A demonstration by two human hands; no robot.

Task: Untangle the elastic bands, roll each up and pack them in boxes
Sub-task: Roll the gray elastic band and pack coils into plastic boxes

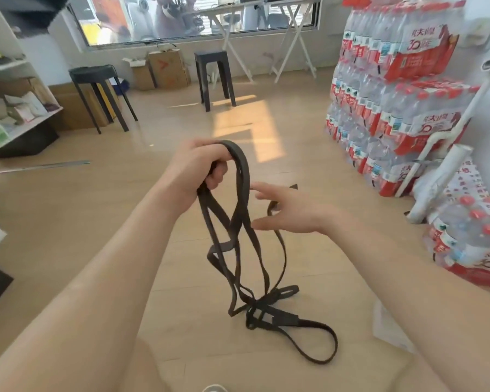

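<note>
Your left hand [198,171] has its fingers curled tight round the top of the dark elastic bands [246,171]. The bands hang down to the floor [96,222]. Your right hand [289,210] is open, fingers spread, just beside the strands. The bands look light, soft and stretchy. A knot [259,305] sits low down, so I think you should pick there, one loop at a time.

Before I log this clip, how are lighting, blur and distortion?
Head view: sunlight glares off the floor; wide-angle distortion bows the bottle packs and the shelf; the right hand looks slightly motion-blurred, while the left hand and bands are fairly sharp.
</note>
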